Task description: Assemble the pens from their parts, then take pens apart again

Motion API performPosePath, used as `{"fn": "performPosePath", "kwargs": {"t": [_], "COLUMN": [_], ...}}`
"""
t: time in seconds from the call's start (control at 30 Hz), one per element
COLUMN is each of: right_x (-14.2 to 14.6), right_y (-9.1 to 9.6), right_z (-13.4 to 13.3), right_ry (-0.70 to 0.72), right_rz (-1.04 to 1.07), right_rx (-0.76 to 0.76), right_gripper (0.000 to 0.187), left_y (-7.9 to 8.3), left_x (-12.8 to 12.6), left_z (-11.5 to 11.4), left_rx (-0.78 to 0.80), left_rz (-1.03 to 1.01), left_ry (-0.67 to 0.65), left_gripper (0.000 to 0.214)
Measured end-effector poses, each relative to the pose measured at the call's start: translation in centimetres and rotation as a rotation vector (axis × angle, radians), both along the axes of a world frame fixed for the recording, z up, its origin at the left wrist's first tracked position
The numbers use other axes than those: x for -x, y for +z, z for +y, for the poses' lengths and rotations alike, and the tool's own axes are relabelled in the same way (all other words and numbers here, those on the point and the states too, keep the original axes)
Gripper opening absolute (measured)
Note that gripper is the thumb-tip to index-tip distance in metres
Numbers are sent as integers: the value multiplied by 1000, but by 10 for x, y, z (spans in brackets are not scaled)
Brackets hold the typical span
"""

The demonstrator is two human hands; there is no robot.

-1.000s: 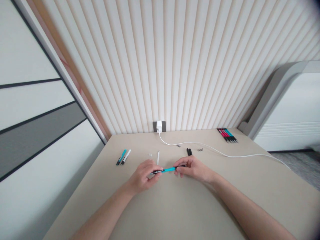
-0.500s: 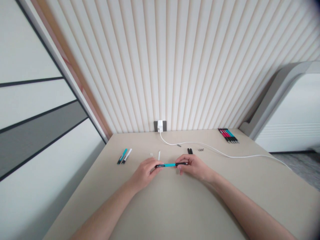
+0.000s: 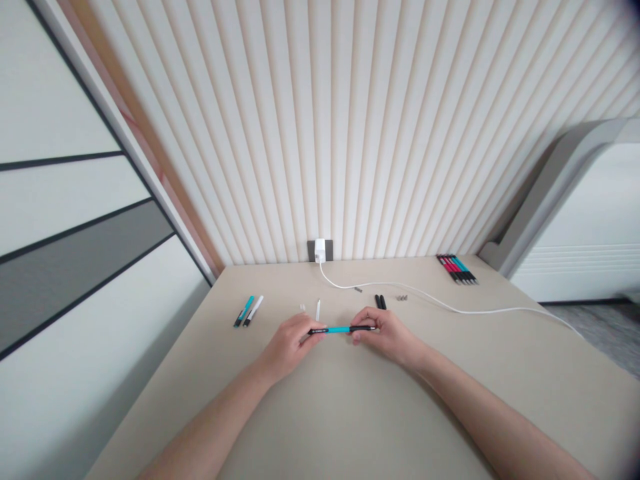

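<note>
A turquoise and black pen (image 3: 339,330) lies level between my two hands, its silver tip pointing right. My left hand (image 3: 293,340) pinches the black end on the left. My right hand (image 3: 383,332) grips the black section near the tip. Just beyond the hands are a thin white rod (image 3: 318,309) and some small clear pieces (image 3: 302,307). Two black grip sleeves (image 3: 381,302) sit behind my right hand, with small silver tips (image 3: 402,298) to their right.
A turquoise barrel (image 3: 245,311) and a white barrel (image 3: 253,311) lie at left on the table (image 3: 320,413). Several red and turquoise pens (image 3: 457,269) are lined up at back right. A white cable (image 3: 440,306) runs from the charger (image 3: 320,251) across the table.
Both hands keep their hold on the pen in nearly the same place. The fingers of my right hand have shifted slightly around the black section.
</note>
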State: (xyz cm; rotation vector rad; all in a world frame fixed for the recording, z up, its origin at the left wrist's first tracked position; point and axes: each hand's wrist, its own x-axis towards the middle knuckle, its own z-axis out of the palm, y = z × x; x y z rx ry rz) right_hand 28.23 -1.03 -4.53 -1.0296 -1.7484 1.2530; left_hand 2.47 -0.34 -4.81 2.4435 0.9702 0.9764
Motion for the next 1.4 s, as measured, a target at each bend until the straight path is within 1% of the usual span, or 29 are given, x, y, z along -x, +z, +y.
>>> {"fn": "performPosePath", "kwargs": {"t": [0.13, 0.3, 0.37, 0.43, 0.47, 0.53, 0.6, 0.7, 0.8, 0.87, 0.97, 1.07, 1.17, 1.23, 1.3, 1.4], "right_x": [1, 6, 6, 4, 2, -1, -2, -2, 0, 0, 0, 1, 1, 0, -1, -2], "right_y": [1, -2, -5, -9, -10, -12, -11, -9, -7, -7, -8, -10, -11, -11, -9, -5], "right_z": [-1, -4, -3, -1, 0, 2, 4, 5, 5, 3, 1, 1, 3, 5, 6, 7], "right_ry": [19, -10, 5, 39, 54, 78, 78, 21, -51, -46, -4, -35, -111, -136, -135, -143], "right_rz": [-3, -102, -82, -64, -65, -69, -48, -11, -38, -101, -174, -179, -196, -220, -232, -238], "right_rx": [15, 91, 141, 154, 140, 100, 68, 34, 13, 16, 79, 134, 95, 47, -29, -175], "right_gripper": [24, 48, 56, 60, 59, 51, 46, 41, 34, 37, 55, 62, 62, 63, 56, 33], "left_y": [-1, -2, -2, -1, -1, 0, 1, 0, -1, -2, -3, -3, -3, -3, -4, -4], "left_x": [-1, -3, -3, -3, -2, -1, -1, 0, 0, 0, 0, 0, 0, 0, 1, 2], "left_z": [0, 0, 0, 1, 1, 2, 3, 4, 4, 3, 4, 4, 6, 6, 7, 9], "left_rx": [-66, -102, -94, -83, -73, -44, -15, 8, 7, -6, -32, -28, 9, 25, 28, 25], "left_rz": [-6, -17, -12, 4, 12, 22, 17, 3, -5, -4, 12, 38, 51, 48, 44, 42], "left_ry": [-4, -6, 0, 12, 20, 39, 59, 63, 46, 38, 31, 26, 31, 56, 95, 138], "left_gripper": [13, 12, 12, 12, 11, 11, 12, 13, 12, 11, 11, 13, 16, 15, 13, 11]}}
